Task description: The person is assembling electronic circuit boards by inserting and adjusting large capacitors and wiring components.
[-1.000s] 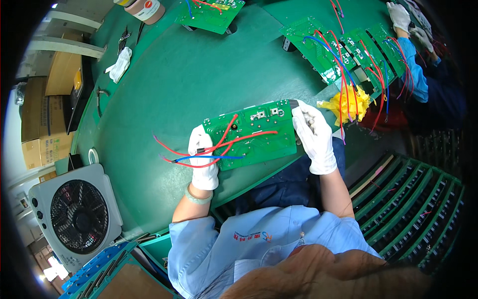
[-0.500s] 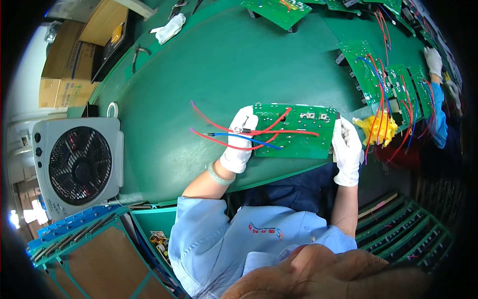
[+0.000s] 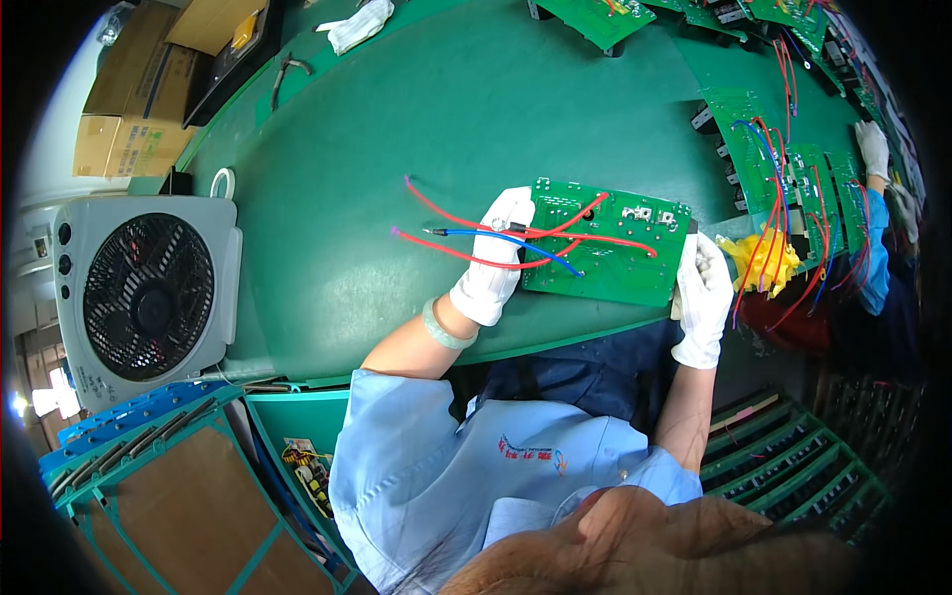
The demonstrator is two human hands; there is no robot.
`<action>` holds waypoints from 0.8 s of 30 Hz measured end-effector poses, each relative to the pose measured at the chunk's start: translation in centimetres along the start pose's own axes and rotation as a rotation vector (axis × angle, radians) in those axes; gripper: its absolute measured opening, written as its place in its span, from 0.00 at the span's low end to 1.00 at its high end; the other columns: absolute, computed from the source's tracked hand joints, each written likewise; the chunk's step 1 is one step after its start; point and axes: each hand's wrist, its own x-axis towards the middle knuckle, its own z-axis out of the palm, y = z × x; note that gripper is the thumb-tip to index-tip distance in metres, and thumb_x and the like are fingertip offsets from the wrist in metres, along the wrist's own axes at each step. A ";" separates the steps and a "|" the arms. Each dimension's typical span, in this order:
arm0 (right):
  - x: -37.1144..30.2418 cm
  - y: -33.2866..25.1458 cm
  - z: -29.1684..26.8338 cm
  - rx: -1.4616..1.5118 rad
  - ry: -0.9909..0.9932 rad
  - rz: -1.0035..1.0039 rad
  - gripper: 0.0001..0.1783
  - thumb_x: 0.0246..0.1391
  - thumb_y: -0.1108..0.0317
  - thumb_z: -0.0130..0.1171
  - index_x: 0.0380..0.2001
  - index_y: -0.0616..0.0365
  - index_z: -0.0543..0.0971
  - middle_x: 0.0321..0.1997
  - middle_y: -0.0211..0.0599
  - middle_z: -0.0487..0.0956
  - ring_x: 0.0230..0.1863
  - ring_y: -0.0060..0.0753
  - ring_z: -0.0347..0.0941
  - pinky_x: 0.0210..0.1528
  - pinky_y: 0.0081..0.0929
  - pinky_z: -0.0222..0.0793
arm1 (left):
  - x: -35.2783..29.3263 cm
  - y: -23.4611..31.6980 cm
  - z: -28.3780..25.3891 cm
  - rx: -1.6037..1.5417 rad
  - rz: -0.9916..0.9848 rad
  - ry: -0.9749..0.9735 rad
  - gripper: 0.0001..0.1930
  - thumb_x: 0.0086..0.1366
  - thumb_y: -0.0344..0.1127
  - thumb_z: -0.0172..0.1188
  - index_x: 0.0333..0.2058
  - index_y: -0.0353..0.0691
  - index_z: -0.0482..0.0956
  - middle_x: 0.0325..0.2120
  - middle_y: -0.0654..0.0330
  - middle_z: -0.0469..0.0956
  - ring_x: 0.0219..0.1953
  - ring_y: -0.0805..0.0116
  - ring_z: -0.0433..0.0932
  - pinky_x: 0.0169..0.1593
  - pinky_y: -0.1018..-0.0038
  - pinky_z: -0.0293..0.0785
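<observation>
A green circuit board (image 3: 605,268) is held up over the table's near edge, its soldered side facing up. My left hand (image 3: 498,248), in a white glove, is closed on the board's left edge. The white-gloved right hand (image 3: 704,297) grips the right edge, its fingertips partly hidden. Several red wires (image 3: 456,211) and a blue wire (image 3: 496,235) run from the board leftward across my left hand, their free ends sticking out beyond it. A green bangle (image 3: 441,327) circles my left wrist.
More wired circuit boards (image 3: 739,149) stand along the right, beside a crumpled yellow bag (image 3: 759,263). A co-worker's gloved hand (image 3: 873,149) is at far right. At left are a grey box fan (image 3: 149,297), pliers (image 3: 286,79) and a loose white glove (image 3: 359,27). Slotted green racks (image 3: 793,461) sit low right.
The view has shifted a little. The board is tilted slightly more, its right side lower, still between both hands. The wires have swung slightly with it.
</observation>
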 end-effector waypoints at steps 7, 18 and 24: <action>-0.1 -1.1 0.4 0.036 0.016 0.085 0.17 0.59 0.69 0.56 0.49 0.67 0.72 0.28 0.30 0.77 0.18 0.12 0.66 0.20 0.13 0.62 | 1.0 0.4 -0.4 0.088 -0.042 0.014 0.14 0.67 0.38 0.51 0.47 0.37 0.72 0.40 0.62 0.74 0.44 0.74 0.71 0.49 0.77 0.67; -0.3 -1.2 0.4 0.028 0.014 0.094 0.16 0.57 0.72 0.58 0.48 0.66 0.71 0.26 0.29 0.75 0.17 0.13 0.66 0.19 0.13 0.62 | 1.3 0.5 -1.4 -0.069 -0.124 -0.050 0.16 0.65 0.37 0.53 0.49 0.37 0.69 0.45 0.59 0.74 0.49 0.68 0.72 0.55 0.71 0.68; -0.2 -1.0 0.6 0.122 0.010 0.089 0.15 0.58 0.71 0.57 0.46 0.65 0.69 0.26 0.32 0.75 0.18 0.14 0.67 0.18 0.14 0.63 | 1.5 1.4 -1.2 0.247 -0.168 0.085 0.19 0.64 0.35 0.54 0.52 0.37 0.69 0.44 0.57 0.74 0.46 0.70 0.74 0.51 0.75 0.71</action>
